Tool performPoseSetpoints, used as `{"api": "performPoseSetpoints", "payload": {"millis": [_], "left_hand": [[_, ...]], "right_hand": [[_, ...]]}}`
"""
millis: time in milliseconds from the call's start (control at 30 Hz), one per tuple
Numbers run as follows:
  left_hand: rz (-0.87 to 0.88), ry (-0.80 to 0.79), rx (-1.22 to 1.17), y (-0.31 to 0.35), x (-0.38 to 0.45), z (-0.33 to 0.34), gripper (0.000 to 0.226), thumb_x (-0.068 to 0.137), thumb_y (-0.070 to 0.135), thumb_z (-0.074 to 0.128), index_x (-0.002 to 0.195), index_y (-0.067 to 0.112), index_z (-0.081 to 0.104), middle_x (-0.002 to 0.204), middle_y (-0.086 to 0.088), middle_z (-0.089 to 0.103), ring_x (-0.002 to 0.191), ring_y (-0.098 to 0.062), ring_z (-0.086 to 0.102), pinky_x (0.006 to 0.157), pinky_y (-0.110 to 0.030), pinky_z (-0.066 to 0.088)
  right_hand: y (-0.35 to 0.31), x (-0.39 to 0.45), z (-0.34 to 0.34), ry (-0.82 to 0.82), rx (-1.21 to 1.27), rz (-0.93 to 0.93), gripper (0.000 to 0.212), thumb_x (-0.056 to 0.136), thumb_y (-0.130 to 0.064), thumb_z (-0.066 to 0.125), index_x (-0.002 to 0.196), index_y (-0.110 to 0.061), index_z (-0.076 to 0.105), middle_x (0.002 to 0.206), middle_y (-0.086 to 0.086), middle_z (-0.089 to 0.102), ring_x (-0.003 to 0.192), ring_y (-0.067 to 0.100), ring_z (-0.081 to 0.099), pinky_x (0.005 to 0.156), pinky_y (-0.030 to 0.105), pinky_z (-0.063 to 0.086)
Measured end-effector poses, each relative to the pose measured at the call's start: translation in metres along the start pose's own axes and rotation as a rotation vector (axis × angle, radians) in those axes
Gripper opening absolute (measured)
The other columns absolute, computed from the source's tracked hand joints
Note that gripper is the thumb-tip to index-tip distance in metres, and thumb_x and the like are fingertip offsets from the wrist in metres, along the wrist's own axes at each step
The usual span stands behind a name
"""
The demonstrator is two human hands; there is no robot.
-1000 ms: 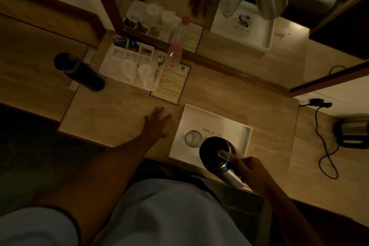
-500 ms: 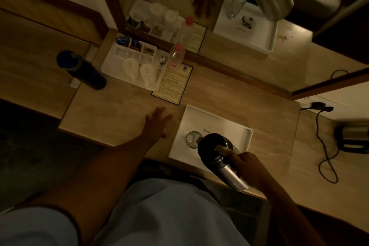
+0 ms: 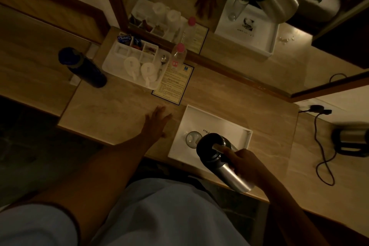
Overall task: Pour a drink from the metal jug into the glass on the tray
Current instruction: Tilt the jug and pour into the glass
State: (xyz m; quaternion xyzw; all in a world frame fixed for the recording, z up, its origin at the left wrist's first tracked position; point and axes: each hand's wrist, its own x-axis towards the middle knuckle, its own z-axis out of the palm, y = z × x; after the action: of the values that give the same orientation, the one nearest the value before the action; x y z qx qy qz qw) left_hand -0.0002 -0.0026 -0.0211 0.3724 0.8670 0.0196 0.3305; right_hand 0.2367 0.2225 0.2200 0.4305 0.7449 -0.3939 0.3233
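A metal jug point(image 3: 227, 168) with a black lid is tilted over the white tray point(image 3: 225, 124) near the desk's front edge. My right hand point(image 3: 242, 163) grips its handle, thumb on the lid lever. The lid's front edge overlaps the clear glass point(image 3: 192, 138), which stands upright on the tray's left part; its right side is hidden by the jug. My left hand point(image 3: 157, 123) lies flat on the desk to the left of the tray, fingers spread, holding nothing. The dim light hides whether liquid flows.
A white organiser tray point(image 3: 117, 62) with cups, a spoon and tea bags sits at the back left, a pink-capped water bottle point(image 3: 178, 56) and a card point(image 3: 173, 84) beside it. A dark flask point(image 3: 83, 67) stands far left. An electric kettle point(image 3: 351, 140) and its cable point(image 3: 321, 158) are at the right. A mirror runs behind.
My right hand has tipped the jug further forward and to the left, so its lid now overlaps the glass. My left hand has stayed flat on the desk.
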Motion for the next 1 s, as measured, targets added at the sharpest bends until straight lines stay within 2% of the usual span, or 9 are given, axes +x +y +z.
{"api": "performPoseSetpoints", "payload": {"millis": [133,267,367,500,633,733,867,1000], "left_hand": [[-0.004,-0.010,0.005,0.000,0.000,-0.002,0.106,0.078,0.039,0.084,0.159,0.036,0.016,0.170,-0.008,-0.010,0.157,-0.033,-0.009,0.118,-0.069,0.015],[0.000,-0.009,0.016,-0.001,0.001,0.001,0.106,0.078,0.040,0.084,0.160,0.035,0.016,0.170,-0.009,-0.010,0.157,-0.034,-0.009,0.117,-0.070,0.016],[-0.001,-0.002,-0.007,-0.002,0.001,0.002,0.105,0.077,0.039,0.084,0.159,0.036,0.019,0.171,-0.008,-0.009,0.157,-0.033,-0.009,0.117,-0.070,0.015],[0.000,0.002,-0.012,-0.001,-0.001,-0.001,0.103,0.078,0.038,0.084,0.159,0.036,0.020,0.171,-0.009,-0.007,0.157,-0.033,-0.008,0.118,-0.069,0.015],[-0.002,0.006,-0.005,0.000,-0.001,-0.002,0.103,0.078,0.040,0.084,0.159,0.036,0.020,0.171,-0.009,-0.006,0.157,-0.033,-0.007,0.117,-0.068,0.016],[0.003,0.004,0.002,-0.001,0.000,-0.001,0.104,0.078,0.041,0.084,0.159,0.037,0.018,0.171,-0.008,-0.008,0.157,-0.033,-0.008,0.117,-0.069,0.016],[0.005,0.006,0.001,-0.001,0.000,0.000,0.104,0.077,0.040,0.084,0.159,0.036,0.019,0.170,-0.009,-0.008,0.157,-0.034,-0.007,0.116,-0.070,0.017],[0.001,0.000,-0.003,0.000,-0.001,-0.002,0.103,0.079,0.039,0.083,0.159,0.037,0.018,0.170,-0.008,-0.009,0.157,-0.034,-0.008,0.117,-0.069,0.016]], "right_hand": [[-0.004,0.002,0.000,0.002,0.010,0.020,0.072,0.082,-0.076,0.046,0.063,-0.009,0.063,0.047,-0.002,0.057,0.040,0.003,0.051,0.044,0.019,0.042],[-0.003,0.002,0.000,-0.022,-0.151,-0.093,0.060,0.101,-0.058,0.038,0.094,-0.012,0.077,0.054,-0.002,0.062,0.035,0.000,0.054,0.041,0.012,0.041],[-0.001,0.005,-0.001,0.008,-0.097,-0.076,0.066,0.099,-0.062,0.041,0.074,-0.012,0.075,0.045,-0.002,0.060,0.035,0.002,0.053,0.045,0.017,0.041],[0.000,0.007,0.001,0.004,-0.105,-0.080,0.066,0.098,-0.063,0.039,0.071,-0.013,0.074,0.040,-0.004,0.060,0.034,0.003,0.053,0.039,0.012,0.039],[0.001,0.011,0.002,0.024,-0.045,-0.058,0.072,0.096,-0.066,0.041,0.057,-0.014,0.069,0.042,-0.006,0.064,0.033,0.002,0.053,0.038,0.010,0.038],[0.001,0.012,0.002,0.019,-0.047,-0.065,0.072,0.096,-0.067,0.041,0.055,-0.014,0.068,0.042,-0.005,0.064,0.033,0.003,0.054,0.037,0.008,0.037],[0.001,0.014,0.003,0.006,-0.029,-0.060,0.072,0.095,-0.067,0.042,0.054,-0.014,0.068,0.042,-0.003,0.064,0.034,0.004,0.054,0.043,0.018,0.042],[0.001,0.014,0.002,0.004,-0.039,-0.060,0.072,0.096,-0.066,0.041,0.053,-0.015,0.068,0.042,-0.004,0.064,0.034,0.003,0.054,0.043,0.018,0.042]]}}
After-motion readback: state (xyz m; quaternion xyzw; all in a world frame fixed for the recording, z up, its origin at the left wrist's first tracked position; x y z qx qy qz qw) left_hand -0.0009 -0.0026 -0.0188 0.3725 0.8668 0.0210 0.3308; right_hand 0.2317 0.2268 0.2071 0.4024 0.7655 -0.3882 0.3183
